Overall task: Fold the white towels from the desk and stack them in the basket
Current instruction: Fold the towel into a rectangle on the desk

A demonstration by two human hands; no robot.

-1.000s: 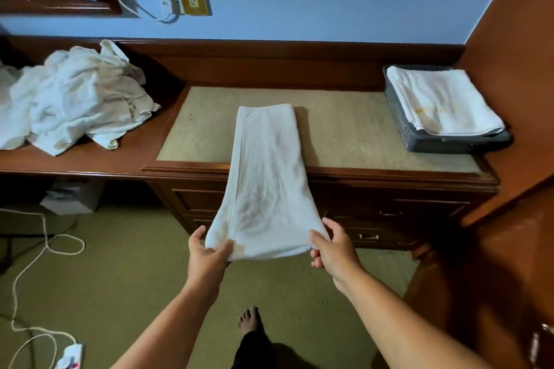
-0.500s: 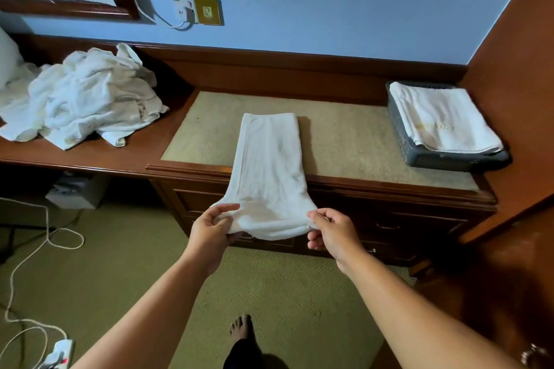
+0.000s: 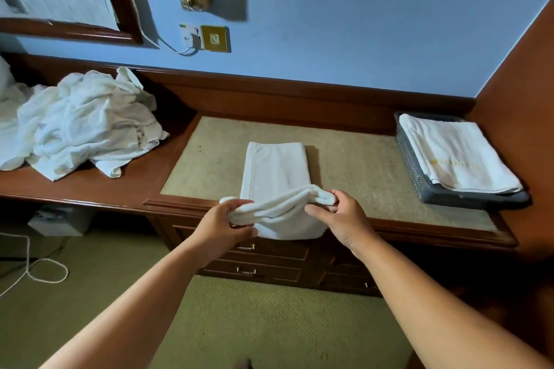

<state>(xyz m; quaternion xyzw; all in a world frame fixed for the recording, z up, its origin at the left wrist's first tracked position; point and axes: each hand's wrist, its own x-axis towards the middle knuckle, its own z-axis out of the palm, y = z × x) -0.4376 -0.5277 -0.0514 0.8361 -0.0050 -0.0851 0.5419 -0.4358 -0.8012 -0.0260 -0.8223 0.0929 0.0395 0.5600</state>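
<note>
You've lifted the towel's [image 3: 275, 171] hanging near end up over the desk [image 3: 353, 159] edge. Your left hand [image 3: 223, 226] and right hand [image 3: 341, 214] each pinch a corner, spreading it to fold away squarely.

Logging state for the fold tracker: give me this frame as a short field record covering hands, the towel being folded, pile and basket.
left hand: grips the near left corner of the middle towel
right hand: pinches its near right corner
middle towel: narrow strip on the desk, near end held raised at the front edge, a fold hanging below
pile: unfolded white towels heaped at desk left
basket: dark, at desk right
folded towel: lies flat on top in the basket
</note>
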